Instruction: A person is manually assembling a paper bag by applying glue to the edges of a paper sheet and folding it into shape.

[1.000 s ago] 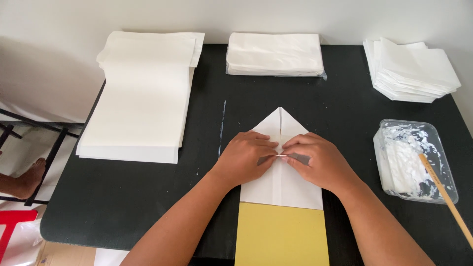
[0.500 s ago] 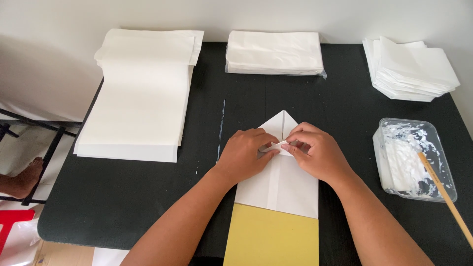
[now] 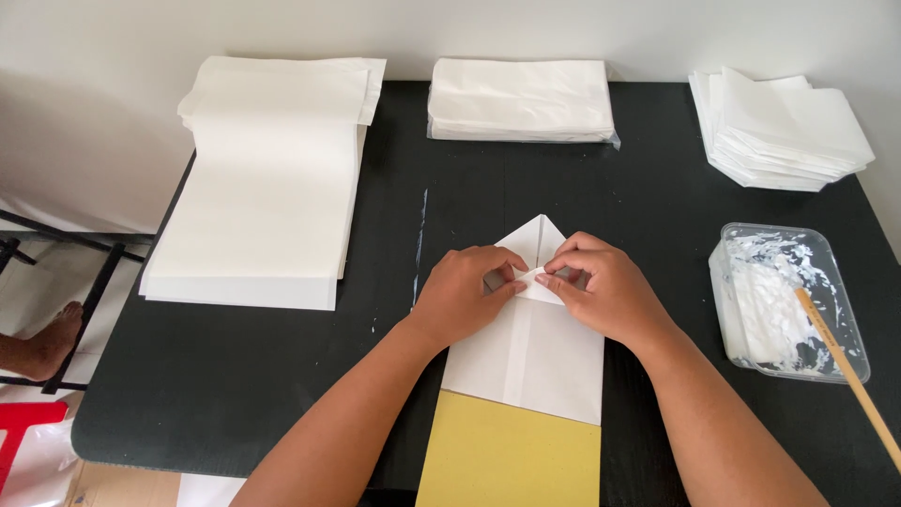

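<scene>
Centre frame: left hand (image 3: pixel 460 299) and right hand (image 3: pixel 601 293) pinching small flap of folded white paper (image 3: pixel 530 352), fingers closed on it, atop yellow card (image 3: pixel 511 455) on black tabletop (image 3: pixel 282 376).

Tub (image 3: pixel 786 300) R of folded sheet (image 3: pixel 526 347), stacks (image 3: pixel 263 202) behind.

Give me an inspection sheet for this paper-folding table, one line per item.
Surface: black table, white glue streak near the middle.
Job's things: white paper piece folded to a point, lying on a yellow sheet.
Clutter: big paper stack at left, wrapped stack at the back, folded pieces at right, glue tub with a wooden stick.
Grips: left hand and right hand both pinch the flap at the paper's centre.
Cables: nothing seen.
Surroundings: white wall, black rack and a bare foot at left.
</scene>
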